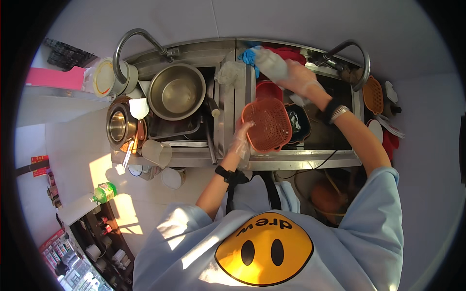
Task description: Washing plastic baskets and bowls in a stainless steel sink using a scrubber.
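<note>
My left hand (243, 136), in a clear plastic glove, holds an orange plastic basket (269, 125) by its left side, over the right sink's front left part. My right hand (300, 78), gloved too, grips a blurred whitish cloth or pad (271, 64) near the sink's back left corner. Beside that lie a blue glove or cloth (249, 57) and a red cloth (287, 54). Behind the orange basket stands a red container (269, 90); a dark green basket (298, 123) is to its right, partly hidden.
A large steel pot (177, 92) stands over the left sink, with a cleaver-like white-bladed tool (139, 109) at its left. Curved faucets rise behind both sinks, the left faucet (140, 32) and the right faucet (353, 43). An orange basket (372, 95) lies at the far right.
</note>
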Demonstrator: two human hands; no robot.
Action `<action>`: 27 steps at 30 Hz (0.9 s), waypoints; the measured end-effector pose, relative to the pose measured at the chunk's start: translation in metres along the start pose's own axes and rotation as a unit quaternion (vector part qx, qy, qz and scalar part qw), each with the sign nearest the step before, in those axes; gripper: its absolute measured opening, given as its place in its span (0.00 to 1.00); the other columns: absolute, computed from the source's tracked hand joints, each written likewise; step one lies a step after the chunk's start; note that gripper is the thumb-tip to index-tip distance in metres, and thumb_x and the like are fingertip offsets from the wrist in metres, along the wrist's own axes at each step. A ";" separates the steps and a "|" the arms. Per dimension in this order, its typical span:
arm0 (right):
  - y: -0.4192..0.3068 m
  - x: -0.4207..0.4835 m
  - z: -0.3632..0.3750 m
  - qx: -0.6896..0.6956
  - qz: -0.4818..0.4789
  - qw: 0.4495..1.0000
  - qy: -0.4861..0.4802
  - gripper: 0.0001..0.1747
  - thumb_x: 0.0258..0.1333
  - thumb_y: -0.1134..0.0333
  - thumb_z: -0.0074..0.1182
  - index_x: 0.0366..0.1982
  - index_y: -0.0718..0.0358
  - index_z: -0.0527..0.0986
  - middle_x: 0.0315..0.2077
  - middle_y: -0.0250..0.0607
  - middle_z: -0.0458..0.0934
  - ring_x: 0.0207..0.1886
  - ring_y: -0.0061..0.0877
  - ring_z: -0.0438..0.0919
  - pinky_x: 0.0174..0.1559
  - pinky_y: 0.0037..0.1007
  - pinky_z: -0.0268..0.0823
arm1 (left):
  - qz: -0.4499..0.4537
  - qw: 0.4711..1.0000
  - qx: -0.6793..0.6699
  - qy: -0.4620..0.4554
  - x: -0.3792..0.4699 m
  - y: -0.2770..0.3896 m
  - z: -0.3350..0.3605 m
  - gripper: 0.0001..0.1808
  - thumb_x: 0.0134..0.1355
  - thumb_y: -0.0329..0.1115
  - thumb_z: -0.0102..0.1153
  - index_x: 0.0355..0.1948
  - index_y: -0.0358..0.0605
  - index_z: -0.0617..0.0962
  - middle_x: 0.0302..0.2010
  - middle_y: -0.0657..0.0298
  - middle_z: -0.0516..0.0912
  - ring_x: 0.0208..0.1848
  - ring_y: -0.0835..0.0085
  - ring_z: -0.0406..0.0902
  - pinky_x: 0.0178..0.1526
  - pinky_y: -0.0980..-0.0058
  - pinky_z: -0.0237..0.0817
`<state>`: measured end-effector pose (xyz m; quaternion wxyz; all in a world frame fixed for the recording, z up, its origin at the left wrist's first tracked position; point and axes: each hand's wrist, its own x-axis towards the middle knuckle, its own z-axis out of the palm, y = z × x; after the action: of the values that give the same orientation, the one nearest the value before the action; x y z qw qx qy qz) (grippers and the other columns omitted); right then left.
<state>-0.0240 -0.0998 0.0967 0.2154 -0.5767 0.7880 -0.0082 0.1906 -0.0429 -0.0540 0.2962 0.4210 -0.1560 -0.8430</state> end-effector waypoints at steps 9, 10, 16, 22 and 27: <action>-0.063 0.199 0.106 -0.104 -0.103 0.986 0.076 0.18 0.50 0.68 0.47 0.45 0.62 0.69 0.45 0.46 0.73 0.47 0.38 0.76 0.44 0.36 0.70 | -0.049 0.998 0.018 0.021 -0.019 -0.007 -0.037 0.29 0.56 0.37 0.50 0.58 0.41 0.62 0.53 0.58 0.70 0.56 0.67 0.67 0.59 0.67 0.58; -0.061 0.209 0.118 -0.091 -0.087 0.988 0.090 0.17 0.50 0.67 0.48 0.45 0.62 0.70 0.45 0.46 0.73 0.46 0.39 0.76 0.44 0.36 0.70 | -0.058 0.997 0.033 0.034 -0.018 -0.008 -0.042 0.29 0.55 0.37 0.49 0.58 0.40 0.62 0.54 0.58 0.69 0.56 0.67 0.66 0.59 0.67 0.58; -0.046 0.201 0.125 -0.018 -0.122 0.980 0.158 0.18 0.50 0.62 0.48 0.44 0.59 0.70 0.44 0.45 0.72 0.46 0.39 0.75 0.46 0.35 0.68 | -0.051 0.998 -0.023 0.016 -0.011 0.000 -0.056 0.29 0.53 0.37 0.52 0.56 0.39 0.64 0.53 0.57 0.70 0.55 0.65 0.67 0.58 0.65 0.58; 0.084 0.100 0.101 0.122 -0.059 0.973 0.186 0.15 0.50 0.58 0.47 0.35 0.60 0.74 0.32 0.48 0.77 0.37 0.46 0.75 0.40 0.41 0.67 | -0.088 0.986 0.023 0.137 0.006 0.008 -0.039 0.27 0.51 0.36 0.51 0.53 0.40 0.67 0.50 0.56 0.71 0.51 0.62 0.71 0.52 0.62 0.65; 0.217 0.011 0.176 -0.017 0.181 0.955 -0.233 0.22 0.50 0.52 0.49 0.39 0.63 0.77 0.39 0.53 0.77 0.44 0.42 0.75 0.48 0.36 0.67 | 0.016 0.989 0.100 0.106 0.025 -0.014 -0.023 0.29 0.53 0.37 0.48 0.57 0.43 0.63 0.51 0.56 0.70 0.51 0.62 0.70 0.52 0.63 0.65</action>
<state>-0.1615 0.0041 -0.1234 0.3811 -0.4140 0.8071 0.1791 0.1923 -0.0483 -0.0900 0.2806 0.5331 -0.2142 -0.7689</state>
